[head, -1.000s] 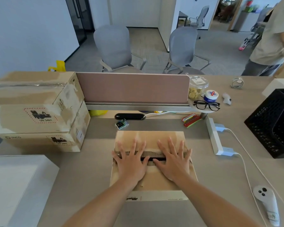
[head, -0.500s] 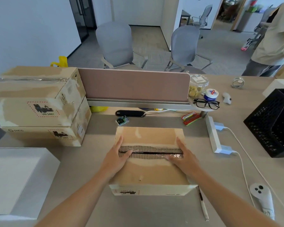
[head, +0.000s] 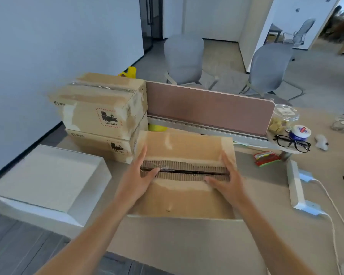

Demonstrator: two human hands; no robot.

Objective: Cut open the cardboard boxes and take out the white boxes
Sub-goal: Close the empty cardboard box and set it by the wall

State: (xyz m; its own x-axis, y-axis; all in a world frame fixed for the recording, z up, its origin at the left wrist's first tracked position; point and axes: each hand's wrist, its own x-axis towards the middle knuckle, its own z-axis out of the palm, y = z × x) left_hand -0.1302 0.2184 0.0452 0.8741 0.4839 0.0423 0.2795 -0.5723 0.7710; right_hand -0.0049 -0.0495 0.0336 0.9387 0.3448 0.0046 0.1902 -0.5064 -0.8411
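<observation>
Cardboard, brown and scuffed pale where tape tore it, makes three cartons on the desk. Two form a stack, the top one bearing a red-dashed label reading "UN 3481", and one box just beside it shows bare corrugation along its slit seam. The left hand and right hand press its ends with straight fingers, thumbs at the slit and nothing clasped, while one smooth white box lies further left.
</observation>
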